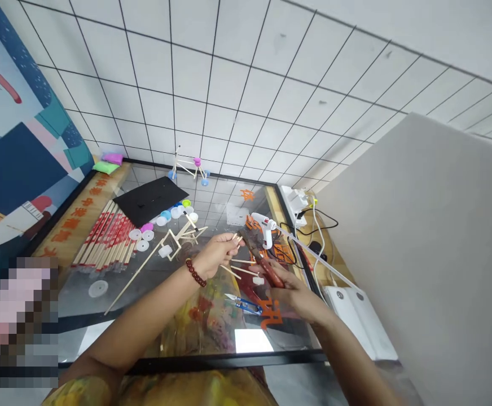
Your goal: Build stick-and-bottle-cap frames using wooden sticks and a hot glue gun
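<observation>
My left hand point(214, 255), with a beaded bracelet at the wrist, pinches short wooden sticks point(238, 239). Red-handled pliers point(271, 272) are gripped in my right hand point(292, 292). Their dark metal head meets the ends of those sticks; whether the jaws are closed on them I cannot tell. Loose sticks point(231, 272) lie just below, and a small white piece point(258, 280) is by my right fingers. Blue-handled snips point(246, 305) rest nearer to me. Left of my left hand stands a stick frame point(179, 239) with a long stick point(134, 283) reaching toward me.
A white glue gun point(265, 228) stands on the right with cables point(323, 225) beyond it. Packed chopsticks point(105, 237), a black sheet point(150, 200) and bottle caps point(166, 215) lie left. Another stick model point(190, 169) is at the tiled wall.
</observation>
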{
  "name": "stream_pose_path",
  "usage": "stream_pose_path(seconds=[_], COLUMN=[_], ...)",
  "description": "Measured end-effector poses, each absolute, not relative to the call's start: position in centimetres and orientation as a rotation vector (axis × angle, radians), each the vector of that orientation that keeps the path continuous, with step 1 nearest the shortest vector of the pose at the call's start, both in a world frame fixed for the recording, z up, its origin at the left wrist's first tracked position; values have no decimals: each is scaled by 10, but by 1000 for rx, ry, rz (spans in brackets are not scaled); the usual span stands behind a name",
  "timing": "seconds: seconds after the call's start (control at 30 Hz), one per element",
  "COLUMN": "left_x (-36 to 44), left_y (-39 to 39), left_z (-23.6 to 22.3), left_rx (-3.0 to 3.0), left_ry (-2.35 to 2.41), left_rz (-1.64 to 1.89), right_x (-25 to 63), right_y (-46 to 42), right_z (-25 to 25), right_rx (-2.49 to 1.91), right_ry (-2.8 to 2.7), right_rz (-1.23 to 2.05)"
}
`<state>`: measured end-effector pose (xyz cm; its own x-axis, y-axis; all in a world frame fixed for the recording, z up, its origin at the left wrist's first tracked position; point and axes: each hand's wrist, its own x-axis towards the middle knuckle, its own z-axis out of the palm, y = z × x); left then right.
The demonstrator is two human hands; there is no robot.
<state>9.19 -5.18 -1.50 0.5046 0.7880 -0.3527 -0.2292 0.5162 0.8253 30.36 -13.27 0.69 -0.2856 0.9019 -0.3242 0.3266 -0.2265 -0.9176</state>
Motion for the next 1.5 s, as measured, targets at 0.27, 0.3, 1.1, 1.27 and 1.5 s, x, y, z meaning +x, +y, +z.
stream_pose_path(seconds=[0.27,0.3,1.1,1.27,1.5], left_x=[97,98,101,102,101], left_y=[-27,-26,-29,-31,-33], left_z=[-7,-7,-20,-23,-21], left_rx=[745,736,785,798,780], left_ry=[814,814,941,961,948], left_rz=[766,773,896,910,906], right_x=[309,310,308,308,318], right_y=[-100,-98,-92,-94,-97], right_z=[19,19,7,3,-8], right_rx=[-1533,-1526,-1477,-1490,-1390], right_ry=[-1687,-1687,-1887,-1838,-1558], right_rz=[1444,1453,1335,1400,1694])
